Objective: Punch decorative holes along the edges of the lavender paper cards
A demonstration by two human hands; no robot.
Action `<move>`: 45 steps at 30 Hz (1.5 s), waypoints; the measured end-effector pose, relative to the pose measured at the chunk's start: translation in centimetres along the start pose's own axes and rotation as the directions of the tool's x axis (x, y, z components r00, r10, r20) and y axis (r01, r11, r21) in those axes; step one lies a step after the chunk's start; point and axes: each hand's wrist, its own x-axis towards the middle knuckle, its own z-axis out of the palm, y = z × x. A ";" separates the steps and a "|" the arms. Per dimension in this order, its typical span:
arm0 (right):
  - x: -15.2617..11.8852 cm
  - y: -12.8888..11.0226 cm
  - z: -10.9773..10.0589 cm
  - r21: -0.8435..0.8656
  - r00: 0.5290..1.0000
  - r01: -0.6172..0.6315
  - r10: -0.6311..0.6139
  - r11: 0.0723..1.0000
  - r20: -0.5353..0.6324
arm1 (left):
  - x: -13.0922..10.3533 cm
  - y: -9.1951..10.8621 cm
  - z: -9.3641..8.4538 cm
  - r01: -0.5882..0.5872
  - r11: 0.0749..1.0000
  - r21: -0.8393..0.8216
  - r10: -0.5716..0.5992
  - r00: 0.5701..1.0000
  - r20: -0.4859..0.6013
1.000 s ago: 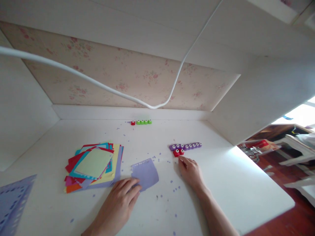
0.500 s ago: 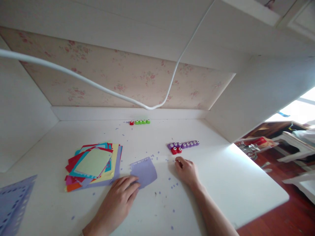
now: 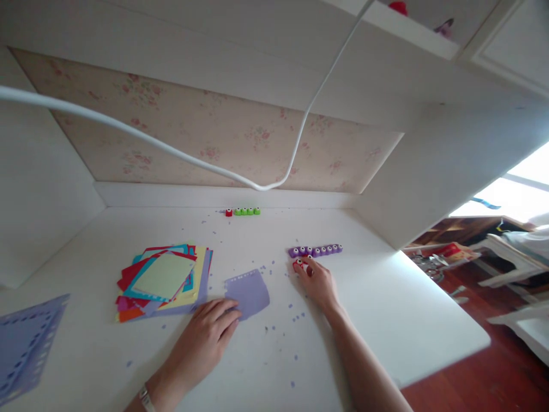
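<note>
A purple paper square point(image 3: 253, 293) with a row of punched holes along its top edge lies on the white desk. My left hand point(image 3: 210, 329) rests flat with its fingertips on the paper's lower left corner. The fingers of my right hand point(image 3: 315, 279) are closed around a small red punch point(image 3: 298, 262); a second red one is partly hidden by the fingers. Just behind stands a row of several purple punches point(image 3: 319, 250). Left of my left hand is a pile of coloured paper point(image 3: 165, 277), pale green on top.
Several green punches point(image 3: 247, 211) and a red one point(image 3: 229, 213) stand near the back wall. Purple sheets with punched edges point(image 3: 30, 343) lie at the far left. Small purple paper bits are scattered about. A white cable point(image 3: 171, 150) hangs across the view.
My right hand has moved up and left onto the red punches, its fingers now around one. My left hand stays on the purple paper. The view has shifted slightly.
</note>
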 end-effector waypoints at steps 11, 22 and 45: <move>-1.1 -1.7 -0.7 0.019 0.995 0.082 -0.081 0.996 -0.057 | -0.1 -0.1 -0.2 0.013 1.000 -0.020 -0.011 0.997 0.083; -0.1 -0.1 0.0 -0.032 1.000 0.016 -0.016 0.999 0.000 | -0.3 -0.2 0.1 0.034 0.999 -0.029 -0.031 0.995 0.097; -2.7 -7.7 -0.8 0.353 0.905 0.218 -0.324 0.910 0.276 | 2.0 1.6 -0.2 -0.041 0.987 0.157 0.011 0.983 0.183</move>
